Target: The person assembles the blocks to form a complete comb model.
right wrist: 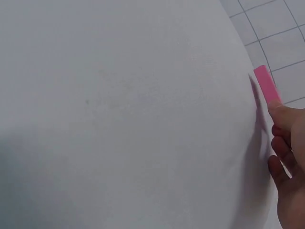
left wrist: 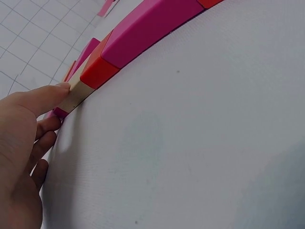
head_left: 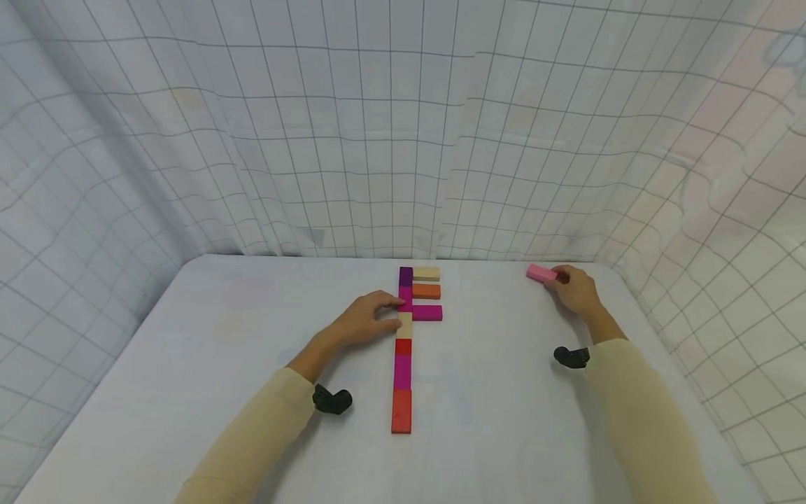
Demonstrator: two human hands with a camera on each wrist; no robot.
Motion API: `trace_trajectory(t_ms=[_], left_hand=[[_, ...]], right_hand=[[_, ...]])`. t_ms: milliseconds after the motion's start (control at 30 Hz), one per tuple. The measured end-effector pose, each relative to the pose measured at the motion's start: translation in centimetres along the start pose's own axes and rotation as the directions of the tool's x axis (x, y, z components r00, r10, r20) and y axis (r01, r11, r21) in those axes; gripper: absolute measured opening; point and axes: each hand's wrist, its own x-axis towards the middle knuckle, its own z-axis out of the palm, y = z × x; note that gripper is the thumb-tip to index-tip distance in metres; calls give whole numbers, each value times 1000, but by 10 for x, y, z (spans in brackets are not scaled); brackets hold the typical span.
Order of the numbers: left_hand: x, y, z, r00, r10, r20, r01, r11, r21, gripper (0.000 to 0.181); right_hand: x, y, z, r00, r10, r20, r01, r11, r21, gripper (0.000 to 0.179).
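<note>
A pink block [head_left: 540,274] is pinched between the thumb and fingers of my right hand [head_left: 576,290], at the far right of the table; the right wrist view shows it above its shadow. My left hand [head_left: 362,320] touches the left side of a column of blocks, its thumb at the cream block [head_left: 404,326] and its fingers at the far magenta block [head_left: 406,297]. A purple block [head_left: 406,276] tops the column. Nearer me follow a red block [head_left: 403,346], another magenta block [head_left: 401,372] and a red-orange block [head_left: 401,411].
Branching right from the column's far part are a cream side block [head_left: 426,274], an orange block [head_left: 427,291] and a magenta side block [head_left: 427,313]. They lie on a white table [head_left: 497,406]. A checked curtain [head_left: 415,154] hangs behind and along both sides.
</note>
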Motion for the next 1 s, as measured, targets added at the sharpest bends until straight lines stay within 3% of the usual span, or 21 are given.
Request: trace_trajectory(t_ms=[300,533,1000], left_hand=[[-1,0,-1,1000,18,-14,-18,1000,-9,48],[0,0,-1,1000,14,-10,-14,1000,-14,48],[1,-5,1,1000,16,-15,-17,999,-51,49]], right_hand=[[-10,-14,1,996,-65,64,60,995,73,47],[-17,-25,3,985,-161,58,159,986,40,42],[-33,-50,5,960,-271,64,267,961,67,37]])
